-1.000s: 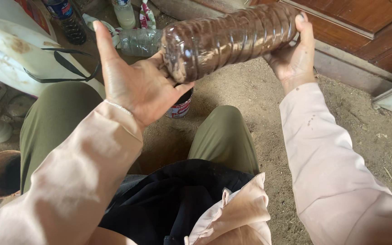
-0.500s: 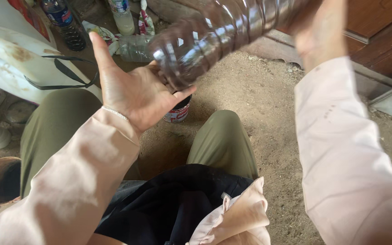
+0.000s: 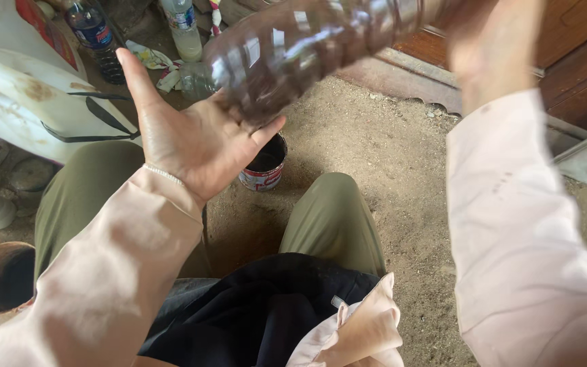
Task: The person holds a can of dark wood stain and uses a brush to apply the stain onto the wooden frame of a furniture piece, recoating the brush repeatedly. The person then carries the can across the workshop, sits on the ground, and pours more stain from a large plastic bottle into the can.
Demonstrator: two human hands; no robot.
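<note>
Head view: my right hand point(image 3: 490, 51), blurred near the top edge, grips the far end of a ribbed clear plastic bottle point(image 3: 307, 47) tilted down toward my left hand point(image 3: 195, 136), which lies flat and open, palm up, beneath the bottle's lower end; whether they touch I cannot tell. Below, a small tin can point(image 3: 264, 163) stands on the sandy ground point(image 3: 388, 156) between my knees
</note>
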